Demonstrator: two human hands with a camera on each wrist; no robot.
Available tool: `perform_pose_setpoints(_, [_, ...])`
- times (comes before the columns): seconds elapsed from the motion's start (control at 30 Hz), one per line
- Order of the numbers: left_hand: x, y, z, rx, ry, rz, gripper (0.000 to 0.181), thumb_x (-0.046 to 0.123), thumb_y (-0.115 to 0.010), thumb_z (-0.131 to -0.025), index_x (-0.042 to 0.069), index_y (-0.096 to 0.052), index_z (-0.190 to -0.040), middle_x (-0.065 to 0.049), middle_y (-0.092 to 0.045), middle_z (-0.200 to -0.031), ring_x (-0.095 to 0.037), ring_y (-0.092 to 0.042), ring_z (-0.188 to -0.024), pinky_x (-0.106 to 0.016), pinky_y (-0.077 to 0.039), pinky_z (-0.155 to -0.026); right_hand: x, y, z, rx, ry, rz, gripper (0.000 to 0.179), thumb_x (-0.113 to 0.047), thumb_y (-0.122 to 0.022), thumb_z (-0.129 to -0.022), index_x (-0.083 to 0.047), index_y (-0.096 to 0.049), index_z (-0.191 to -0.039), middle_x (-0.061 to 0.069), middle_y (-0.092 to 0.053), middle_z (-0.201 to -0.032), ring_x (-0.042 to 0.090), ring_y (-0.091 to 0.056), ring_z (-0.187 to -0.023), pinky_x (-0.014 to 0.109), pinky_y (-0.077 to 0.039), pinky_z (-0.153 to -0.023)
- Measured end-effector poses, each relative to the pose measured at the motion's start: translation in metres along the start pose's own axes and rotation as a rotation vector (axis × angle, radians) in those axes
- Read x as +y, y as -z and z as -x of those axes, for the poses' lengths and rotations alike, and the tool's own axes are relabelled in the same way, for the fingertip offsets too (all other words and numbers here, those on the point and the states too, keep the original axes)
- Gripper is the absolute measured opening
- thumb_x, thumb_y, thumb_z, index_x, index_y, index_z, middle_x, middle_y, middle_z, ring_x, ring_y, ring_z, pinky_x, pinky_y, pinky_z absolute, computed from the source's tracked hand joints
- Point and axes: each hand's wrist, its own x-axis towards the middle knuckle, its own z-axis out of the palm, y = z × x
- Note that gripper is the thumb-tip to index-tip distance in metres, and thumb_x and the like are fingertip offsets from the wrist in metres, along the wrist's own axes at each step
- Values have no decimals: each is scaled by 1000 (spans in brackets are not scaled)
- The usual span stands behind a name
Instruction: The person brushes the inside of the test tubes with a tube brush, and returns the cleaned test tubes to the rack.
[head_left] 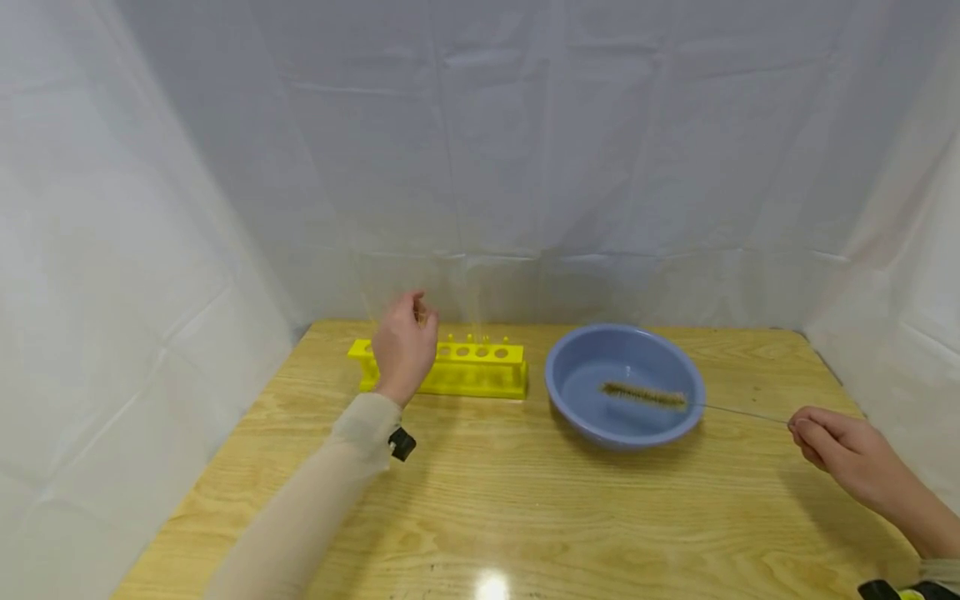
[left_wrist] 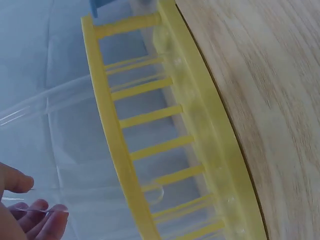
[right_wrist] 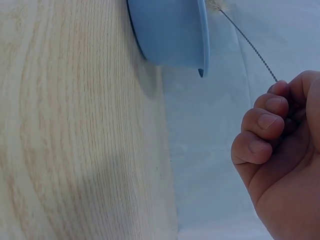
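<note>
In the head view my left hand [head_left: 403, 343] is over the left part of a yellow test tube rack [head_left: 476, 386]. Its thumb and fingers hold a clear test tube [left_wrist: 92, 201], whose rounded end shows just below the rack's top plate in the left wrist view. Another clear test tube [left_wrist: 47, 104] stands in the rack. My right hand [head_left: 847, 454] pinches the twisted wire handle of a test tube brush [head_left: 643, 395], fingers curled round it. The brown bristles hover over a blue basin [head_left: 558, 392].
Rack and basin stand side by side on a wooden table [head_left: 480, 492], the basin to the right. White sheeting [head_left: 495, 167] hangs behind the table and along both sides.
</note>
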Motion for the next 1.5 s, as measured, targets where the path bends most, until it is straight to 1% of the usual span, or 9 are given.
perform_pose_setpoints(0.1, [-1, -1, -1, 3, -37, -73, 34, 29, -58, -100, 12, -62, -130, -5, -74, -102, -20, -63, -65, -37, -49, -56, -1, 0, 1, 0, -6, 7, 25, -7, -37, -108, -2, -55, -91, 0, -44, -64, 14, -40, -51, 28, -35, -48])
perform_pose_setpoints(0.23, [-4, -2, 1, -24, -47, -113, 37, 29, -56, -101, 10, -60, -132, -7, -76, -104, -17, -48, -42, -33, -38, -42, -2, -1, 3, -4, -8, 15, 26, -7, -37, -108, -2, -54, -90, -1, -42, -63, 15, -39, -50, 28, -35, -47])
perform_pose_setpoints(0.4, [-8, -3, 3, -53, -50, -185, 38, 32, -54, -102, 9, -57, -133, -8, -77, -104, -15, -41, -39, -30, -34, -40, 1, -1, 3, 10, -8, 18, 24, -5, -38, -108, -2, -55, -91, -1, -43, -64, 13, -39, -51, 28, -34, -47])
perform_pose_setpoints(0.67, [-10, -4, 5, -107, -42, -329, 37, 31, -54, -102, 8, -57, -131, -8, -73, -80, -17, -42, -38, -31, -32, -37, -1, -3, 2, 21, 20, 31, 24, -4, -40, -107, -5, -54, -89, -1, -42, -62, 13, -38, -50, 27, -33, -47])
perform_pose_setpoints(0.83, [-12, -4, 5, -126, -6, -320, 38, 30, -53, -102, 7, -56, -132, -9, -69, -72, -18, -44, -41, -32, -34, -39, -3, -4, 2, 17, 37, 36, 26, -5, -40, -107, -6, -53, -85, -2, -40, -61, 14, -36, -48, 27, -32, -46])
perform_pose_setpoints(1.1, [-16, -6, 7, -162, 53, -227, 43, 27, -54, -102, 0, -53, -135, -11, -66, -70, -19, -48, -42, -32, -39, -40, -1, -3, 2, 3, 10, 13, 25, -6, -39, -108, -4, -53, -88, 0, -41, -62, 15, -38, -49, 28, -34, -46])
perform_pose_setpoints(1.37, [-13, 0, 9, -188, 17, -234, 47, 23, -54, -99, -7, -54, -135, -7, -53, -52, -17, -39, -37, -32, -35, -37, -4, -4, 2, -7, -18, 1, 26, -8, -38, -109, -2, -54, -90, 1, -42, -64, 16, -39, -51, 29, -35, -47])
perform_pose_setpoints(1.43, [-12, 2, 8, -198, -3, -256, 43, 22, -53, -98, -8, -58, -129, -7, -52, -51, -17, -38, -37, -32, -34, -37, -4, -3, 1, -10, -20, 2, 26, -8, -37, -109, -2, -54, -90, 1, -42, -64, 16, -39, -51, 29, -35, -47])
perform_pose_setpoints(1.5, [-11, 4, 8, -202, -22, -275, 33, 20, -54, -98, -7, -63, -113, -7, -50, -51, -17, -38, -38, -32, -33, -38, -4, -4, 1, -13, -11, 2, 26, -8, -37, -109, -2, -53, -90, 1, -41, -64, 16, -38, -51, 29, -34, -47])
